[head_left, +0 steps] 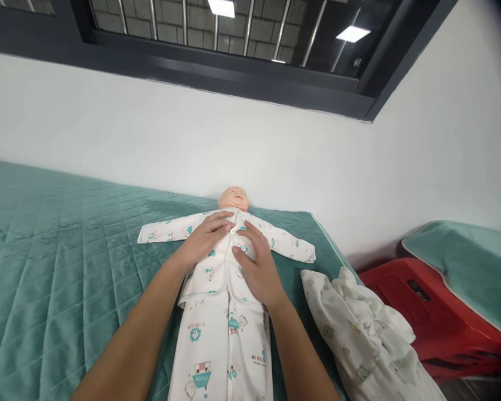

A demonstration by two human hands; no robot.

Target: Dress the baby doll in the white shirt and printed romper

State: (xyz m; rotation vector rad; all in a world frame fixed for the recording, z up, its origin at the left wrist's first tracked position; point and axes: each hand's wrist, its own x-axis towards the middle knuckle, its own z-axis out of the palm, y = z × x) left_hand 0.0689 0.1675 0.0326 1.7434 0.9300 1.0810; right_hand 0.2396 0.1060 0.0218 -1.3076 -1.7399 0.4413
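Observation:
A baby doll point(234, 198) lies on its back, its head close to the wall. It wears a white printed button-up top point(209, 274) and matching white trousers point(200, 351). Both sleeves stretch out sideways, and no doll hands show at the cuffs. My left hand point(209, 236) rests on one side of the chest, fingers extended toward the upper button point(232, 230). On the other side lies my right hand point(256, 264), fingers spread over the fabric, thumb near a lower button point(229, 256). Neither hand grips anything that I can see.
A green quilted cover point(67, 267) lies under the doll. Crumpled white printed cloth point(359, 328) sits at its right edge. Beyond is a red plastic stool or chair point(426, 306), partly under another green cover point(471, 262). The white wall point(171, 133) and dark-framed window point(234, 69) stand behind.

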